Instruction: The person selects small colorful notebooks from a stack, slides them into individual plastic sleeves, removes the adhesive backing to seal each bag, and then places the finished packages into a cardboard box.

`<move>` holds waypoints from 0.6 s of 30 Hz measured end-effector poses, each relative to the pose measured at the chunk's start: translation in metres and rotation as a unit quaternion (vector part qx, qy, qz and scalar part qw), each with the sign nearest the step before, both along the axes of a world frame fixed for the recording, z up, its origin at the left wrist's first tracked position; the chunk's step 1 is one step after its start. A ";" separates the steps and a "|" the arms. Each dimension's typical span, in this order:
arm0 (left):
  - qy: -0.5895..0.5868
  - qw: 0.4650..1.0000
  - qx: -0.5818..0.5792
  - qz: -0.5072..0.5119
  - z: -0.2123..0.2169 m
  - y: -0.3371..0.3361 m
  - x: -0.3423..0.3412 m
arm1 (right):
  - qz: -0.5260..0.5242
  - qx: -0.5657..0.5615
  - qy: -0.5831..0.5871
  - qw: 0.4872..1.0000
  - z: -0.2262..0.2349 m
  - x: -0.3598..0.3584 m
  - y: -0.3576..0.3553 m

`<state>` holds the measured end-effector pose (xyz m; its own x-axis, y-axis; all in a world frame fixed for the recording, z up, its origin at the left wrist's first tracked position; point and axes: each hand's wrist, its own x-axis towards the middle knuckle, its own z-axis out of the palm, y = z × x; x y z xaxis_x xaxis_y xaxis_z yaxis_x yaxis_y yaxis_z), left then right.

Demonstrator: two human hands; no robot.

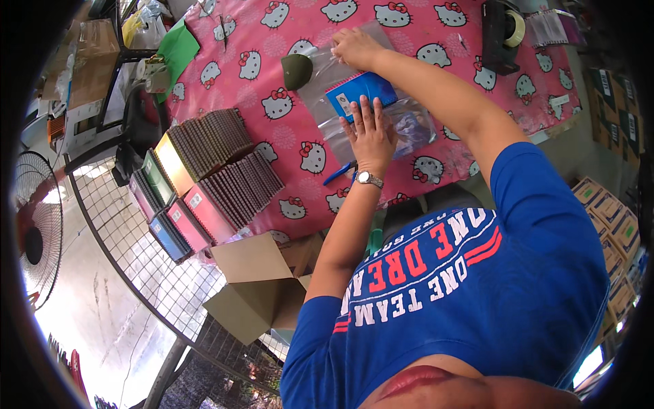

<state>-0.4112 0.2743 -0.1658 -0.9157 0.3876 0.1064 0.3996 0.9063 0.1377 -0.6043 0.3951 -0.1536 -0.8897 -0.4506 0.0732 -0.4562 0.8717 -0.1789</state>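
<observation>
A small blue spiral notebook [373,88] lies on clear plastic bags [315,103] spread over a pink patterned tablecloth [231,95]. My left hand [371,136], with a watch at its wrist, rests flat, its spread fingertips touching the notebook's near edge. Beyond the notebook, my right hand [357,50] has its fingers bent down and closed at the far edge of the plastic. A dark green rounded object [297,71] sits on the bag's left side. Next to my left wrist lies a blue-handled tool [338,174], partly hidden.
Rows of spiral notebooks [228,194] stand at the table's left edge, an open cardboard box [252,259] below them. A tape dispenser [501,41] is at the far right. Green sheets [178,53] lie far left. A fan [35,232] and stacked cartons [610,221] flank the table.
</observation>
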 end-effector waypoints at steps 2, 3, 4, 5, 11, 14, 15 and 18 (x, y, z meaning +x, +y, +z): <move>-0.006 1.000 0.003 0.003 0.001 0.000 0.001 | 0.009 0.055 0.018 0.998 0.000 -0.005 -0.006; -0.007 1.000 0.003 0.004 0.001 0.000 0.001 | 0.009 0.054 0.018 0.998 0.000 -0.007 -0.007; -0.007 1.000 0.001 0.004 0.002 -0.001 0.000 | 0.019 0.039 0.048 0.998 0.001 -0.009 -0.008; -0.008 1.000 -0.001 0.003 0.003 -0.001 0.000 | 0.028 0.025 0.078 0.996 0.002 -0.010 -0.009; -0.019 0.999 0.026 -0.004 0.010 -0.001 0.000 | 0.008 -0.090 0.115 0.989 -0.005 -0.005 -0.011; -0.011 0.999 0.030 -0.003 0.012 -0.001 -0.002 | -0.002 -0.112 -0.268 0.957 0.006 -0.023 -0.008; -0.011 1.000 0.029 -0.002 0.012 -0.003 -0.001 | -0.001 -0.112 -0.269 0.957 0.008 -0.024 -0.010; 0.006 0.998 0.055 -0.005 0.017 -0.002 -0.007 | -0.041 -0.157 -0.147 0.976 -0.003 -0.028 -0.006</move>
